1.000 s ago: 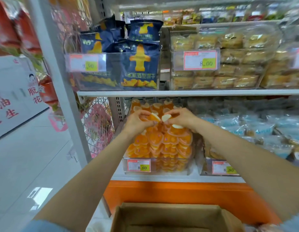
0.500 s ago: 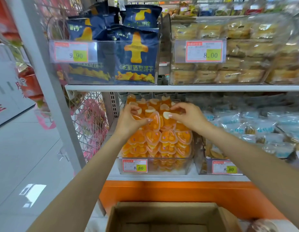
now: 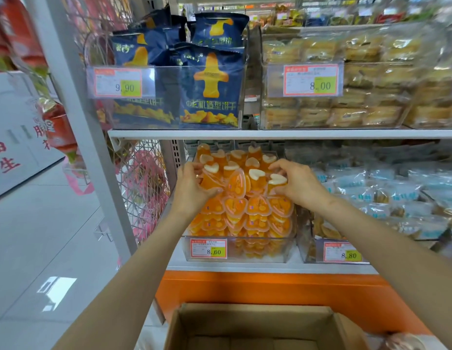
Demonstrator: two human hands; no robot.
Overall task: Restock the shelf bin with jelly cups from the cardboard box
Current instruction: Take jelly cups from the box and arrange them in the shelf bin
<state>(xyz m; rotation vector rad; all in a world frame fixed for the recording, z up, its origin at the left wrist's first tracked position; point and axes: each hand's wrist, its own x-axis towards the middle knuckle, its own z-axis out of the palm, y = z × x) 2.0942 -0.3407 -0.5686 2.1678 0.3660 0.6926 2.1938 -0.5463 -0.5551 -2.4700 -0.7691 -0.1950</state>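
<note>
A clear shelf bin [image 3: 260, 251] on the lower shelf is piled high with orange heart-shaped jelly cups [image 3: 257, 210]. My left hand [image 3: 192, 188] grips jelly cups at the left of the pile's top, fingers curled round them. On the right side of the top, my right hand [image 3: 298, 185] has its fingers curled on a jelly cup [image 3: 276, 181] with a white heart bottom. An open cardboard box [image 3: 252, 324] sits below at the bottom edge; its inside is mostly out of view.
The shelf above [image 3: 283, 133] hangs close over the pile and carries bins of blue snack bags [image 3: 209, 87] and wrapped cakes [image 3: 346, 97]. A bin of pale blue packets [image 3: 384, 198] stands to the right. A white upright post [image 3: 88, 127] and wire rack stand left, beside open floor.
Both hands have stayed at the top of the pile, spreading slightly apart while shifting cups there. The camera has tilted a little, so the shelves sit lower in view.
</note>
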